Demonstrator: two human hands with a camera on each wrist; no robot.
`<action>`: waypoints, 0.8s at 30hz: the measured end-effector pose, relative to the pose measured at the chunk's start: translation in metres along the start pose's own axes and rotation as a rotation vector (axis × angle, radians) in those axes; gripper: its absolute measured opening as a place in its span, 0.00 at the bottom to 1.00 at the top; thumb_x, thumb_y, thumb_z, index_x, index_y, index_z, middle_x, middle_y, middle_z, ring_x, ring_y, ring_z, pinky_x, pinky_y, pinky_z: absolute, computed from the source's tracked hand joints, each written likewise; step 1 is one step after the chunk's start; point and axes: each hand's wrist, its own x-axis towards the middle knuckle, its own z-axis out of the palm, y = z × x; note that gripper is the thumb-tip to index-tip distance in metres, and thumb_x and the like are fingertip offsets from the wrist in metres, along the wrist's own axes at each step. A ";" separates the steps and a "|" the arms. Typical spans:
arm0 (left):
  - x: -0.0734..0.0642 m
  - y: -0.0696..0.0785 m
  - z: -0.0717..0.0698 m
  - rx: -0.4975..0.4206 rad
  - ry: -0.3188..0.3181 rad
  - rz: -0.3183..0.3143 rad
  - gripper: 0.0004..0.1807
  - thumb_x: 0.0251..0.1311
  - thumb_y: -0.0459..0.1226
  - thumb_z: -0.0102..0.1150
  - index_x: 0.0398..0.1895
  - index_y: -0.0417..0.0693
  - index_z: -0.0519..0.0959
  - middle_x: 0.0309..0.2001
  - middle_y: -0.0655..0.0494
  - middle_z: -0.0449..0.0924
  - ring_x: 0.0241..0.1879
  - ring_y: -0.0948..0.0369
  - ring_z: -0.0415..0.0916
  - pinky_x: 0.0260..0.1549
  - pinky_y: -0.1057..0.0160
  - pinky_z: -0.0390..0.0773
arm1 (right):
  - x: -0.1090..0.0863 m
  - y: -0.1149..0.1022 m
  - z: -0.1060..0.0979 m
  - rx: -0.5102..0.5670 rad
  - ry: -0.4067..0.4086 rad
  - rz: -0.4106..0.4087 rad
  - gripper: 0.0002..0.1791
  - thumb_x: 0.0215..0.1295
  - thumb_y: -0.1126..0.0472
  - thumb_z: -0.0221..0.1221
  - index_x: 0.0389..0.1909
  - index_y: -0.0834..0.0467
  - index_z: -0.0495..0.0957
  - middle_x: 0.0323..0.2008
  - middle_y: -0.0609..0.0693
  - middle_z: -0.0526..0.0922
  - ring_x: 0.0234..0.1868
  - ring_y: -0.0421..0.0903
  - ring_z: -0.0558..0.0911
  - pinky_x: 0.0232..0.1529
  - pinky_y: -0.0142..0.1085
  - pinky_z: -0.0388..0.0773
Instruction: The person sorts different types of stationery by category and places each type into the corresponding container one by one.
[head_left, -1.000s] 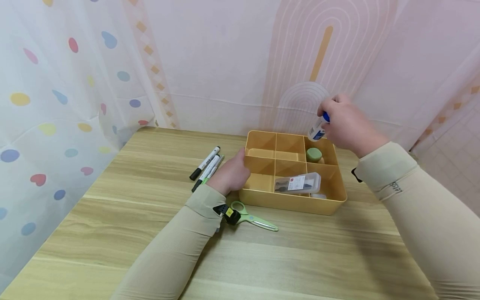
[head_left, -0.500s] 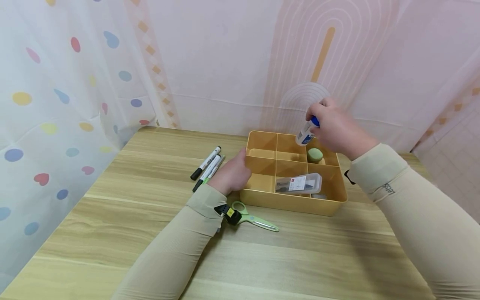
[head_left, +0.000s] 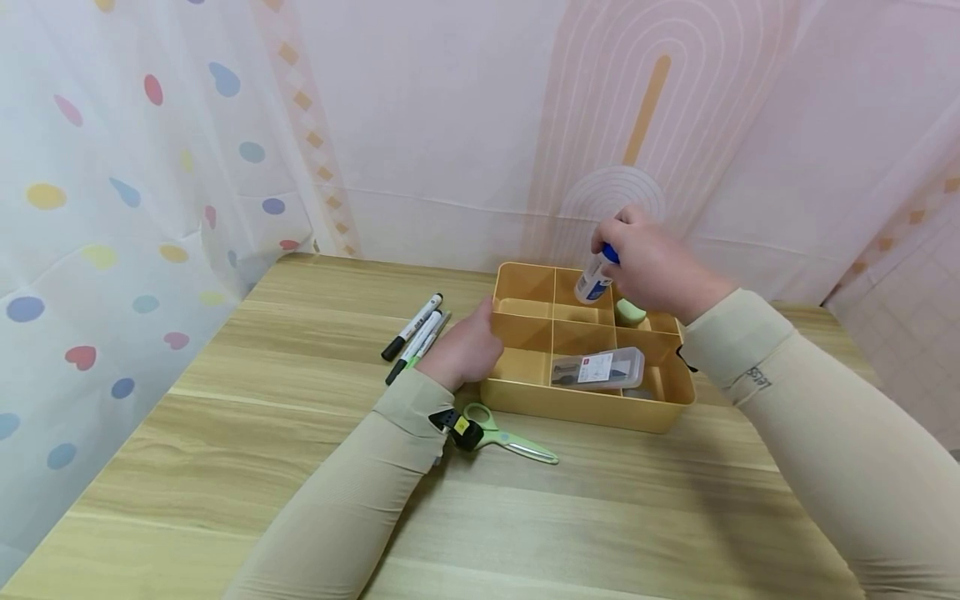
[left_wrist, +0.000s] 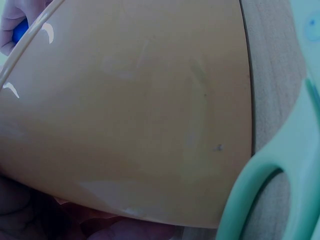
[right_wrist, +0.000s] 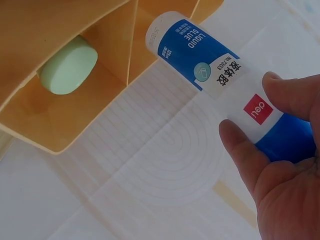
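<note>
Glue bottle [right_wrist: 200, 65]: one, tilted over the organiser box's [head_left: 577, 407] back middle compartment [head_left: 576, 315], right of centre; I judged it light, smooth, slightly squeezable, best pinched near its blue cap [right_wrist: 290, 140].
Right grip [head_left: 651, 267]: I pinched the bottle between thumb and fingers.
Left grip [head_left: 465, 348]: I held the box's left wall.
Counts: one box, six compartments; one green-topped item [right_wrist: 67, 65]; one clear case [head_left: 597, 367]; one scissors [head_left: 510, 440]; at least three pens [head_left: 413, 327], left of centre.

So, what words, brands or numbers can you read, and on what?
"LIQUID GLUE": on the liquid glue bottle
"液体胶": same bottle
"No.7303": same bottle
"deli": same bottle
Too small or blurred: bottle's fine print, label on the clear case, print on markers, lettering on right sleeve.
</note>
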 end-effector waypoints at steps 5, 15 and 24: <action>0.001 0.000 0.000 0.011 -0.001 -0.001 0.42 0.65 0.30 0.42 0.85 0.49 0.47 0.70 0.40 0.73 0.59 0.46 0.74 0.64 0.47 0.74 | 0.004 -0.002 0.004 -0.027 -0.033 -0.005 0.11 0.77 0.65 0.57 0.56 0.59 0.74 0.57 0.59 0.67 0.42 0.56 0.82 0.40 0.44 0.81; 0.001 0.001 0.000 -0.001 -0.003 -0.003 0.43 0.65 0.29 0.41 0.85 0.50 0.47 0.71 0.40 0.73 0.59 0.46 0.74 0.64 0.46 0.73 | 0.009 -0.004 0.011 -0.038 -0.080 -0.015 0.11 0.75 0.66 0.60 0.54 0.60 0.74 0.56 0.59 0.67 0.48 0.57 0.83 0.45 0.45 0.83; 0.002 0.000 0.001 0.002 0.004 0.001 0.43 0.64 0.29 0.42 0.85 0.50 0.47 0.70 0.40 0.74 0.58 0.46 0.74 0.63 0.47 0.74 | 0.015 -0.003 0.018 -0.036 -0.137 -0.003 0.14 0.75 0.65 0.60 0.58 0.60 0.74 0.57 0.58 0.68 0.50 0.57 0.80 0.47 0.44 0.83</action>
